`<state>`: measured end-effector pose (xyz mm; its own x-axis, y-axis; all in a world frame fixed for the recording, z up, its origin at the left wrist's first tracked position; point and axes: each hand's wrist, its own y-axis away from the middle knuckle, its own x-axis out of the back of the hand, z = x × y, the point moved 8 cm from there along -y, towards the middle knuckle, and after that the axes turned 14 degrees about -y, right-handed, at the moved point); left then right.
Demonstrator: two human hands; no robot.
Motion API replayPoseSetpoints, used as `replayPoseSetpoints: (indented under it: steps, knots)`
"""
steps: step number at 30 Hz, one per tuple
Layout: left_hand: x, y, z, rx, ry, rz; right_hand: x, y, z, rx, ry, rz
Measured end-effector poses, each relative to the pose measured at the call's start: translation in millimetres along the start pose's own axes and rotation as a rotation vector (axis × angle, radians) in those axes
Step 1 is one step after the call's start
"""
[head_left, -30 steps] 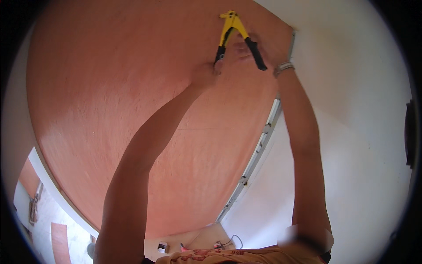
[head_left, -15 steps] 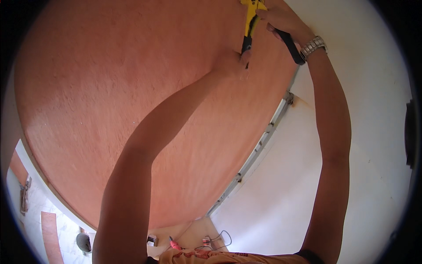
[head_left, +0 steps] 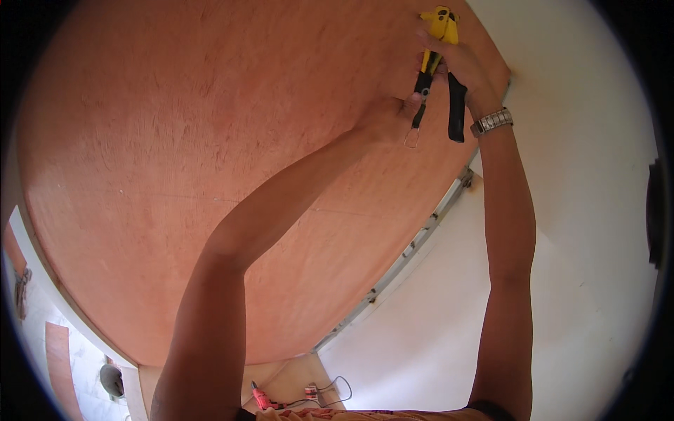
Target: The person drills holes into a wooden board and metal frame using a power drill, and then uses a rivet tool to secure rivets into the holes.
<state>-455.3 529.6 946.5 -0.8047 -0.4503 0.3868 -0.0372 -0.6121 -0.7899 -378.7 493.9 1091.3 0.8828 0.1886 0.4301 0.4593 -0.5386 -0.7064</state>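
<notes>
A yellow hand riveter (head_left: 441, 27) with black handles is held up near the top of a reddish wooden panel (head_left: 210, 98), its nose by the panel's upper right part. My left hand (head_left: 393, 119) is closed on the lower part of its left handle, where a wire loop hangs below. My right hand (head_left: 460, 70), wearing a metal wristwatch (head_left: 491, 121), is wrapped round the upper yellow body, beside the black right handle; some of its fingers are hidden behind the tool.
A white wall (head_left: 576, 210) meets the panel along a metal strip (head_left: 400, 259). At the bottom lie a red power tool (head_left: 261, 396) and a plug (head_left: 312, 393) with a cord. At the left edge are pale flooring, a reddish board (head_left: 57, 358) and a grey rounded object (head_left: 111, 379).
Since a second ago the riveter has moved right and its handles have come closer together. My right hand has closed round its upper body; my left hand has moved right with it.
</notes>
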Motion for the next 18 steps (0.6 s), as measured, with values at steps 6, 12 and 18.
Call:
replayPoseSetpoints:
  steps: [6, 12, 18]
  knots:
    - [6, 1, 4, -0.037, -0.03, 0.092, 6, -11, 14, 0.142, 0.005, 0.225]
    - [-4, -10, -7, 0.034, -0.017, -0.021, 9, -10, 19, 0.215, -0.009, 0.271]
    - [-2, -15, 1, 0.0, -0.355, 0.059, 16, 57, -68, -0.059, 0.389, 0.053]
